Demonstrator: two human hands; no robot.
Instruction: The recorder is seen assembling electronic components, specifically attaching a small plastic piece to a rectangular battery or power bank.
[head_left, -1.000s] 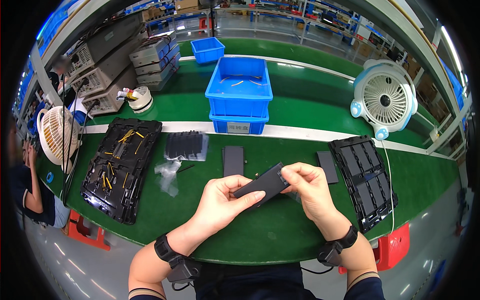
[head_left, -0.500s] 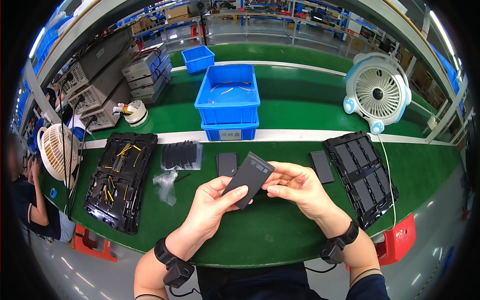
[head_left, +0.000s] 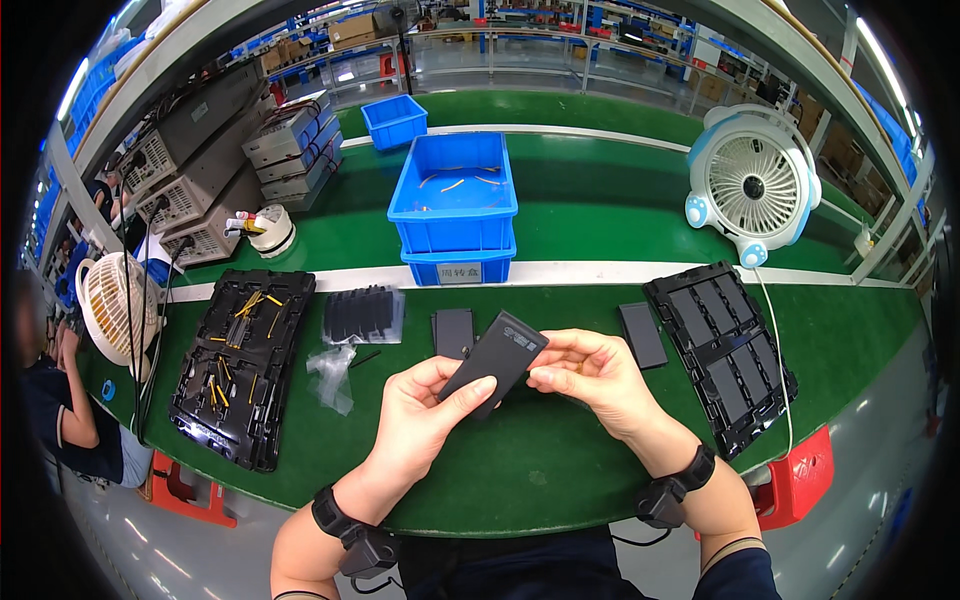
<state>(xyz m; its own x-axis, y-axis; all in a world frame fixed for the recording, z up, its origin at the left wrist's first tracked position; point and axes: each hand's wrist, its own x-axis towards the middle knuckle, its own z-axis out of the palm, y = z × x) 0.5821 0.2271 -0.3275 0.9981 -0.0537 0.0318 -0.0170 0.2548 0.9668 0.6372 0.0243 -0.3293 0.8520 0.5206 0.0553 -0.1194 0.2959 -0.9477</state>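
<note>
In my left hand (head_left: 425, 405) is a flat dark grey rectangular pack (head_left: 497, 355) with small pale print at its far end. It is tilted above the green bench, the thumb on top and the fingers curled beneath. My right hand (head_left: 598, 385) is at the pack's right edge, thumb and forefinger pinched together. Whatever lies between those fingertips is too small to make out. Similar flat packs lie beyond the hands, one dark pack (head_left: 453, 328) partly covered by the held one, another pack (head_left: 642, 335) at the right.
A black tray (head_left: 265, 425) with yellow strips lies left; another black tray (head_left: 722, 348) holding dark packs lies right. Black strips (head_left: 362, 314) and crumpled clear plastic (head_left: 332, 380) lie between. Stacked blue bins (head_left: 457, 237), a white fan (head_left: 755, 187) and metal units (head_left: 205, 220) stand behind.
The held pack has shifted slightly down and left with my left hand. My right hand stays at its edge, its fingertips drawn a little closer together.
</note>
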